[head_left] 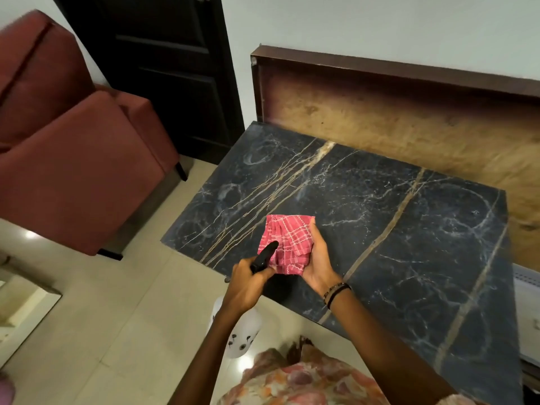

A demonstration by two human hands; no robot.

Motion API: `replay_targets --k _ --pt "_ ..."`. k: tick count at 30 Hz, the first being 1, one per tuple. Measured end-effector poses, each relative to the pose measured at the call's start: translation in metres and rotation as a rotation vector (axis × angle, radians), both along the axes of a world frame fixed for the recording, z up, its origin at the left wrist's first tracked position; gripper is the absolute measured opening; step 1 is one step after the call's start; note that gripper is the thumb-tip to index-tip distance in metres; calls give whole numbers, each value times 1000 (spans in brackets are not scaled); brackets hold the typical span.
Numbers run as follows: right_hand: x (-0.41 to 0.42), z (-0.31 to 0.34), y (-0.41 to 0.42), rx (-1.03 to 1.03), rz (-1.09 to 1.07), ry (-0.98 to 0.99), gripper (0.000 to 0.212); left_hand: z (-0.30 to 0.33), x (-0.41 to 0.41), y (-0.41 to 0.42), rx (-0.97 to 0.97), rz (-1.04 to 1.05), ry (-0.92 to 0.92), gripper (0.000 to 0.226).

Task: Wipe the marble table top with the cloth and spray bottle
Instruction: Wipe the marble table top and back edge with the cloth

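A dark marble table top (409, 229) with tan veins and pale smears fills the middle and right. My right hand (317, 258) holds a folded red checked cloth (287, 242) above the table's near left edge. My left hand (248, 283) grips the spray bottle by its black head (264, 255), whose nozzle points at the cloth. The bottle's white body (242, 337) hangs below my left wrist, over the floor.
A wooden board (409, 118) leans on the wall behind the table. A red armchair (73, 141) stands to the left, beside a dark door (175, 68). Beige floor tiles (117, 317) lie in front. A white object (526, 311) sits off the table's right edge.
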State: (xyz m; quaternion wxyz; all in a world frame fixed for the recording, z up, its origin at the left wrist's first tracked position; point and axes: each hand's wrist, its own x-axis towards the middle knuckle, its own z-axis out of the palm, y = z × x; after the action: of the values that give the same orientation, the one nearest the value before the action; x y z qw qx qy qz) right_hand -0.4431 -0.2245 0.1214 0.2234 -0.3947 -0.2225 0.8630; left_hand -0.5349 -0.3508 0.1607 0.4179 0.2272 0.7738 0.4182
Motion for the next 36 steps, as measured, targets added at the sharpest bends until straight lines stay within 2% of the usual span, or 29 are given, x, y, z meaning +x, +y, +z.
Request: replay_targets --k 3,12,13,16,18,20,21,23,25,26,27,28,33,36 --pt "-16 -2 -2 -1 44 -23 66 -1 -14 0 -9 21 11 18" --pt "-91 -19 -14 -37 74 -27 65 -11 -86 0 3 -107 17 13" --pt "-101 -21 -17 -34 63 -39 63 -14 -98 -1 5 -116 36 6" --pt "-139 -30 -30 -30 49 -101 55 -25 -143 -8 -19 -126 42 8" --pt "-159 -34 -39 43 49 -188 45 -32 -170 -17 -34 -108 1 10" --pt "-177 -39 -46 246 24 -303 45 -38 -199 -28 -23 -63 -28 15" --pt "-182 -41 -50 429 18 -363 45 -41 -212 -33 -6 -31 -25 13" --pt "-185 -47 -58 960 108 -488 42 -44 -236 -43 31 61 -39 8" --pt "-184 -78 -66 1551 441 -674 44 -46 -258 -51 57 125 -70 5" --pt "-182 -97 -72 1784 644 -760 48 -48 -267 -54 69 136 -79 4" --pt "-178 -113 -77 1906 809 -838 53 -49 -275 -56 86 132 -78 3" --pt "-175 -121 -83 1925 916 -881 57 -49 -281 -56 100 114 -69 4" --pt "-180 -108 -80 1889 902 -944 67 -49 -304 -53 113 89 -85 6" --pt "-191 -114 -66 1856 1060 -981 66 -50 -314 -50 123 109 -95 9"
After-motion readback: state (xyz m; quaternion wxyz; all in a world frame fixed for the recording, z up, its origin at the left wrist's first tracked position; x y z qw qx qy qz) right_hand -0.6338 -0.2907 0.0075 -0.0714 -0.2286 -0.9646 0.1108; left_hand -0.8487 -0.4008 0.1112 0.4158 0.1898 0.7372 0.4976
